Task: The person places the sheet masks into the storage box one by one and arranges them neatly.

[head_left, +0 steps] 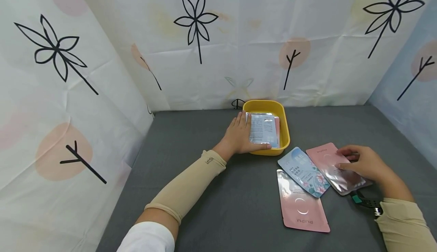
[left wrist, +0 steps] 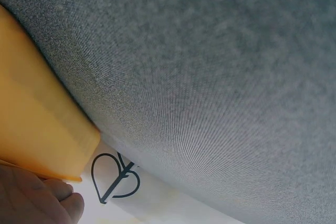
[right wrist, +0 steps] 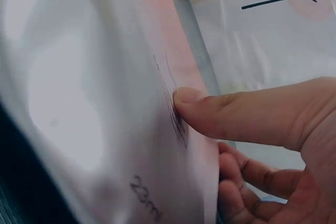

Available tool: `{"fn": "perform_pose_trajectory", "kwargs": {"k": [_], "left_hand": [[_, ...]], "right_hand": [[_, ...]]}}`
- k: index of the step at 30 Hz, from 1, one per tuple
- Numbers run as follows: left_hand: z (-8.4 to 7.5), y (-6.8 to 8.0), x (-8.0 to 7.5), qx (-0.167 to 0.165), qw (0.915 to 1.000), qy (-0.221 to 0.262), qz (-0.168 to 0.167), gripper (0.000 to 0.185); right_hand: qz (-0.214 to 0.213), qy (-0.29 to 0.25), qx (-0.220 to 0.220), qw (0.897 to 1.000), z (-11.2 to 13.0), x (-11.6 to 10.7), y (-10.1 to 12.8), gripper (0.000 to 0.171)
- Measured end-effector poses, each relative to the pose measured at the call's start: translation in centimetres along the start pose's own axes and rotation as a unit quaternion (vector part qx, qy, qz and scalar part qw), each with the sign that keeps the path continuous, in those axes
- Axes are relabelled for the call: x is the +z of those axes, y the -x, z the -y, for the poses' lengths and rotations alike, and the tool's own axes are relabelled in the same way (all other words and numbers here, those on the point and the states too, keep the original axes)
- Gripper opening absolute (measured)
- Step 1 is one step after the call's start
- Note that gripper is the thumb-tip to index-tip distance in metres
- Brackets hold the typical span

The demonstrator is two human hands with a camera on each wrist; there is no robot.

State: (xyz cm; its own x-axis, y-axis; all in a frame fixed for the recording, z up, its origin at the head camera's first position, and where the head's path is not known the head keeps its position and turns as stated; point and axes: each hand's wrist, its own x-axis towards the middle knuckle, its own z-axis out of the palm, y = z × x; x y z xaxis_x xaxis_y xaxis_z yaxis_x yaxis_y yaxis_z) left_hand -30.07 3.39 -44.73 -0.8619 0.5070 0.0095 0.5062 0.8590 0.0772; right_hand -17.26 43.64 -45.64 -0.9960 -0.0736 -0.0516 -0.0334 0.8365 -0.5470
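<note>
My left hand [head_left: 238,135] lies along the left side of a yellow plastic basket [head_left: 287,134], fingers straight at the rim and thumb over its near edge. Inside the basket are a light-blue sachet [head_left: 263,130] and, partly under it, a pink one. With thumb on the face and fingers behind, my right hand [head_left: 365,163] pinches a pink and silver sachet [head_left: 336,166] by its right edge. The right wrist view shows the thumb [right wrist: 210,111] denting this pouch, which reads "23ml". Left of it are a blue floral sachet [head_left: 304,170] and another pink sachet [head_left: 302,206], partly overlapped.
A grey cloth [head_left: 205,214] covers the table. White patterned curtains [head_left: 239,54] stand behind and at the left, with a bluish one [head_left: 409,77] at the right. A dark strap with a green patch [head_left: 356,198] is at my right wrist.
</note>
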Motion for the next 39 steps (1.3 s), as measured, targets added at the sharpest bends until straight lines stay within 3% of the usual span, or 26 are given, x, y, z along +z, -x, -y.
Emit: {"fn": "perform_pose_trajectory", "kwargs": {"k": [8, 15, 21, 29, 34, 39], "left_hand": [[0.1, 0.0, 0.1, 0.002, 1.0, 0.002, 0.0, 0.138], [0.1, -0.1, 0.2, 0.002, 1.0, -0.005, -0.005, 0.138], [0.1, -0.1, 0.1, 0.001, 1.0, -0.003, -0.003, 0.138], [0.3, 0.0, 0.0, 0.003, 1.0, 0.005, -0.001, 0.139], [0.2, 0.0, 0.2, 0.003, 0.9999, 0.01, -0.003, 0.139], [0.3, 0.0, 0.2, 0.0, 1.0, 0.007, -0.007, 0.138]], "right_hand": [[0.004, -0.037, -0.009, 0.999, -0.4, 0.2, 0.2, 0.049], [-0.005, -0.037, 0.003, 0.999, -0.3, 0.1, 0.1, 0.052], [-0.069, -0.06, -0.004, 0.996, -0.2, -0.4, 0.3, 0.048], [-0.147, -0.122, 0.009, 0.982, 0.8, -0.9, 0.9, 0.043], [-0.201, -0.121, 0.002, 0.972, 2.7, -1.3, 0.3, 0.046], [-0.22, -0.152, -0.016, 0.963, 5.7, -1.7, -1.0, 0.046]]}}
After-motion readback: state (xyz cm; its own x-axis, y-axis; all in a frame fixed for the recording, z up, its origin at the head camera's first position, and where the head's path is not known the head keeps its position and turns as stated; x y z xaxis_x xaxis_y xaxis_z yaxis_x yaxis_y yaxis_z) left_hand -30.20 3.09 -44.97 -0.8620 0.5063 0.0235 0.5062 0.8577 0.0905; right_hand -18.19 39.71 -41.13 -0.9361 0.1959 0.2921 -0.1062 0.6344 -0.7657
